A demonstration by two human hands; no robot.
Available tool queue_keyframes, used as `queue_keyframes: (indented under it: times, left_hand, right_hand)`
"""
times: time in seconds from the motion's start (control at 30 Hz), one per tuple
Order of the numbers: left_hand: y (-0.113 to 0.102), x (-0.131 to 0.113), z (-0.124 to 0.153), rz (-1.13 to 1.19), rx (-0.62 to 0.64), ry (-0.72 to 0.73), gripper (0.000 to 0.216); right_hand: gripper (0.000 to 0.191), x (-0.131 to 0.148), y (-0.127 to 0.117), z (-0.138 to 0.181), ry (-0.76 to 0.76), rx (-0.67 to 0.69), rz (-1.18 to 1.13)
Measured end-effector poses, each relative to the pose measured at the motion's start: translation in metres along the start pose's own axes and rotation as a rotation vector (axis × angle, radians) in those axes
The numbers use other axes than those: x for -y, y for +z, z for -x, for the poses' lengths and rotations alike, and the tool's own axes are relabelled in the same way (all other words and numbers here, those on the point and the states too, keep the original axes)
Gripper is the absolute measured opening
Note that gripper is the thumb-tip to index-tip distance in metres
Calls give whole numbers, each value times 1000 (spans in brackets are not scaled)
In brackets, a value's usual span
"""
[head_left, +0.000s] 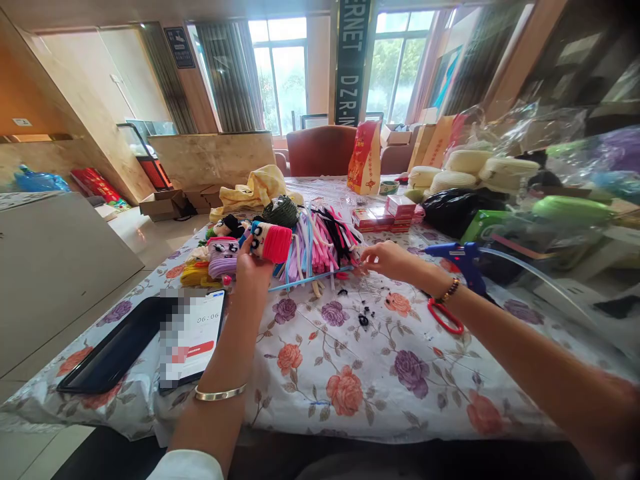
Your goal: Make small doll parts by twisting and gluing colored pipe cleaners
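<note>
Your left hand (253, 272) grips a red toy (273, 242) with eyes, held up over the table. Your right hand (389, 259) touches the fuzzy sticks (320, 243) beside it; if it holds one, I cannot tell. A glue gun (457, 257) and scissors (443, 317) lie near on the flowery cloth (350, 373). A phone (193, 337) lies left. Big windows (280, 73) light the room.

Dark vertical banner (352, 60), 12 o'clock: white letters "ERNET", below them "DZ·R·N", both cut off at the edges. Phone (193, 340), 8 o'clock: screen timer reads "06:06". Orange bag (365, 159), 12 o'clock: print not legible.
</note>
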State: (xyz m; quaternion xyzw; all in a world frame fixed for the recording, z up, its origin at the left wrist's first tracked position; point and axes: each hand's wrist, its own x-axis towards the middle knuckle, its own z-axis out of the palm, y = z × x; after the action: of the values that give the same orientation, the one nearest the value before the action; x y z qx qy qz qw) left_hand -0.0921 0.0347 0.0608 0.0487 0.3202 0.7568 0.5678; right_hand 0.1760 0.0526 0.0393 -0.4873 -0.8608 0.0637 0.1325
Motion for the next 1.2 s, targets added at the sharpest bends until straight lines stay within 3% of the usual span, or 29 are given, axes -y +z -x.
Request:
queue_keyframes:
  times: [0.23, 0.47, 0.57, 0.63, 0.8, 1.07, 1.2]
  left_hand:
    - [-1, 2, -1, 14, -68, 10, 24]
    - [1, 5, 2, -75, -25, -28, 22]
    - [2, 5, 5, -115, 6, -14, 23]
    - [3, 6, 5, -112, 24, 10, 21]
    - [4, 7, 7, -97, 87, 81, 17]
    - [8, 6, 12, -47, 68, 50, 11]
    - [8, 6, 12, -74, 16, 34, 10]
  right_hand:
    - [21, 3, -2, -31, 36, -56, -26]
    - [21, 41, 7, -52, -73, -30, -113]
    - [26, 62, 10, -51, -155, 96, -133]
    - [27, 73, 15, -49, -170, 200, -21]
    - [25, 86, 33, -48, -114, 245, 46]
    - [22, 76, 41, -57, -140, 363, -57]
    - [28, 62, 31, -56, -169, 536, -342]
